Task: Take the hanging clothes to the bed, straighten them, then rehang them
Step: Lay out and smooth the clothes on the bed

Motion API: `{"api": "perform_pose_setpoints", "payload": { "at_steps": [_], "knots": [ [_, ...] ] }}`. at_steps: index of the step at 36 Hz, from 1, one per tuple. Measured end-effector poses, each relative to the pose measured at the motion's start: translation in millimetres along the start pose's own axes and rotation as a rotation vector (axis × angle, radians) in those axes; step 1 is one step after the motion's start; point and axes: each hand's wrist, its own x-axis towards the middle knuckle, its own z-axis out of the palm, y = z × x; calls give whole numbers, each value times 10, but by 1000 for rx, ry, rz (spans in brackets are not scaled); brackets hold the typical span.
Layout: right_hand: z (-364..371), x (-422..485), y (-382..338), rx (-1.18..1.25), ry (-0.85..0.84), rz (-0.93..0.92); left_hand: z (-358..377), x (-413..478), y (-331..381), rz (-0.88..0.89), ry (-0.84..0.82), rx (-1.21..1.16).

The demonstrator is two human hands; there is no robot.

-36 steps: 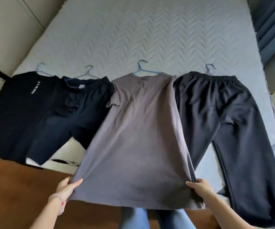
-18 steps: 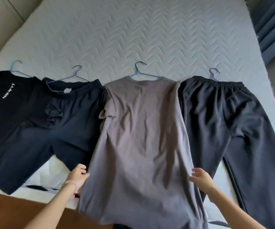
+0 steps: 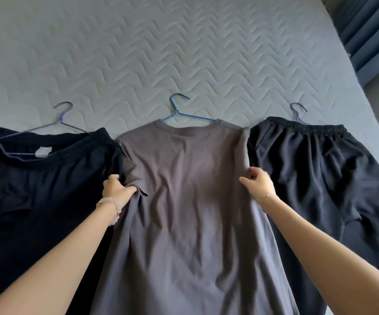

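One grey T-shirt [image 3: 188,201], two dark elastic-waisted garments [image 3: 47,189] [image 3: 320,178], three hangers [image 3: 61,120] [image 3: 175,110] [image 3: 297,113], two hands [image 3: 115,188] [image 3: 260,185], one mattress [image 3: 184,53].

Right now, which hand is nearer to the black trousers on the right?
Right. The right hand grips the grey shirt at its edge, beside the black trousers; the left hand grips the opposite sleeve.

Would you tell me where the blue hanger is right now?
Head view, centre: the blue hanger lies on the mattress, tucked in the grey T-shirt's neck.

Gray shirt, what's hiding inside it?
A blue hanger: its hook and one arm stick out of the collar of the gray shirt. The rest is covered by cloth.
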Motion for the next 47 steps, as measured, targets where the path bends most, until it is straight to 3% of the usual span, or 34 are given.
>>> {"api": "perform_pose_setpoints", "payload": {
  "at_steps": [4, 6, 9, 12, 17, 21, 26, 31, 39, 47],
  "knots": [
    [-54, 290, -261, -33, 73, -48, -203, 106, 296, 93, -277, 154],
    [-129, 453, -411, -52, 74, -91, -348, 191, 495, 196, -308, 125],
    [-207, 733, -617, -121, 44, -168, -427, 434, 740, 337, -190, 106],
    [-199, 1036, -766, -219, 5, -211, -297, 727, 904, 389, -47, 343],
    [-52, 1474, -746, -388, -23, -194, -40, 1173, 909, 330, -5, 759],
    [-5, 1606, -718, -481, 38, -197, 42, 1299, 901, 304, 170, 880],
    [-51, 1721, -777, -552, 49, -178, 20, 1385, 898, 356, 222, 991],
    [-139, 1709, -752, -500, 101, -242, -62, 1334, 789, 534, 315, 804],
    [-720, 1164, -963, -199, 279, -372, -264, 877, 987, 636, 381, 470],
    [-1520, 455, -980, -26, 341, -418, -776, 9, 1459, 737, 484, 402]
  ]
}}
